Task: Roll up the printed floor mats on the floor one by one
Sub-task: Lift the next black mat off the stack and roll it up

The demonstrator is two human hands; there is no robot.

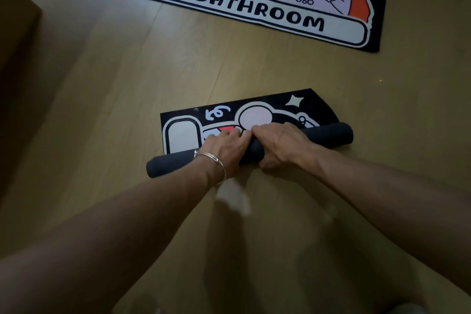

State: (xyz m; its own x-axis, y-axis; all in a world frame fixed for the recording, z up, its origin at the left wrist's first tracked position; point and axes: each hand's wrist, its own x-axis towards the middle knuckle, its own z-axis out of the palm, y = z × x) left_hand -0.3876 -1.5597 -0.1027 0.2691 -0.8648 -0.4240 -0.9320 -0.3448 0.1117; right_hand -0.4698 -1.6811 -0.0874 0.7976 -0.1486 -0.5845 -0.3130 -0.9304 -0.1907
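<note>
Left grip [224, 144] and right grip [279, 144] both curled round half-rolled mat [328, 135], BATHROOM mat [257, 11] flat on floor [102, 84] beyond

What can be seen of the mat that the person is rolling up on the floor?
The half-rolled mat lies on the floor. Its near part is a roll showing a dark grey, rubbery-looking back; the far part is flat, black with white and pink cartoon print. The left hand and right hand grip the roll near its middle.
</note>
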